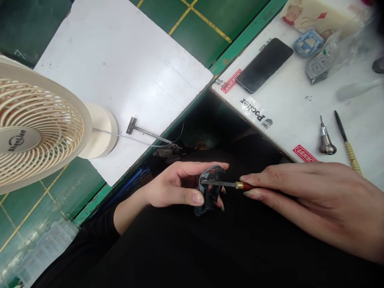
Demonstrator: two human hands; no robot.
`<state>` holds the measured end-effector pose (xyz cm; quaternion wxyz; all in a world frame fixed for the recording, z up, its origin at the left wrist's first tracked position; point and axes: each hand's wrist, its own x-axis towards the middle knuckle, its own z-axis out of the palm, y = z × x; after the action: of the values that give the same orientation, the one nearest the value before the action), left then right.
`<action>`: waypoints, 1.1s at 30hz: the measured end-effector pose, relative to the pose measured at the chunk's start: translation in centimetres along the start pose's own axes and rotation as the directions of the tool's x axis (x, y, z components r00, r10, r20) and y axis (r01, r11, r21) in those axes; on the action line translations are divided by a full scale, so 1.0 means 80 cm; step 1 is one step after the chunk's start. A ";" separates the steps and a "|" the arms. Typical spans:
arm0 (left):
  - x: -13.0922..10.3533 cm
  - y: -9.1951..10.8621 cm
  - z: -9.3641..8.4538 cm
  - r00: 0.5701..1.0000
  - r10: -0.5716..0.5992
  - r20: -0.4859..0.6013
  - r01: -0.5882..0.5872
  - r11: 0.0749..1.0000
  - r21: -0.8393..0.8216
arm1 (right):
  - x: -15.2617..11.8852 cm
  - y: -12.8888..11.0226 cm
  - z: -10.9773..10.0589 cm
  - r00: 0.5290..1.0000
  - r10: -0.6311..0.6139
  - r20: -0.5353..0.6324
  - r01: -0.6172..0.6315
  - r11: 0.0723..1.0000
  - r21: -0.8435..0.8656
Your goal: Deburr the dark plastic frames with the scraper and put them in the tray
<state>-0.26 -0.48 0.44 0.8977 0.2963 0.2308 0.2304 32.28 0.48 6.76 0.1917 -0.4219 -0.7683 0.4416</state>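
Observation:
My left hand [177,185] is closed around a small dark grey moulded part [208,196], with the thumb on its near face and fingertips showing behind it. The part has a curved upper edge and a hollowed side. Between thumb and fingers, my right hand [315,204] pinches the red handle of a slim metal hand tool [223,183] with a brass collar. Its narrow flat blade reaches to the left, and the tip meets the part near its upper left. I cannot tell whether the tool is a file or a small chisel.
A cream fan [45,132] stands at the left on a white board [120,60], near a T-shaped metal tool [132,125]. On the right-hand white surface lie a black phone [265,65], a bagged remote [322,62], a blue case [308,43], a short metal driver [326,140] and a yellow-wrapped knife [348,144].

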 end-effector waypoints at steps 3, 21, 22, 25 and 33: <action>-0.002 0.000 0.000 1.000 0.007 -0.007 -0.007 1.000 0.030 | -0.003 -0.001 0.001 1.000 0.020 -0.002 -0.020 1.000 -0.011; -0.006 -0.002 0.006 0.995 0.069 -0.068 -0.060 0.991 0.118 | -0.014 -0.005 0.013 0.997 0.079 0.010 -0.079 0.997 0.004; -0.005 -0.003 0.007 0.994 0.075 -0.074 -0.066 0.991 0.117 | -0.014 -0.006 0.014 0.997 0.082 0.013 -0.082 0.997 0.006; -0.004 -0.004 0.008 0.991 0.092 -0.095 -0.082 0.991 0.104 | -0.013 -0.008 0.016 0.996 0.088 0.025 -0.089 0.996 0.013; -0.004 -0.005 0.012 0.978 0.132 -0.162 -0.111 0.985 0.132 | -0.008 -0.007 0.022 0.995 0.090 0.047 -0.092 0.995 0.049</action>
<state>0.14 -1.31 0.95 0.8390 0.3436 0.3019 0.2946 31.22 -1.07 6.31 0.1652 -0.4414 -0.7407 0.4787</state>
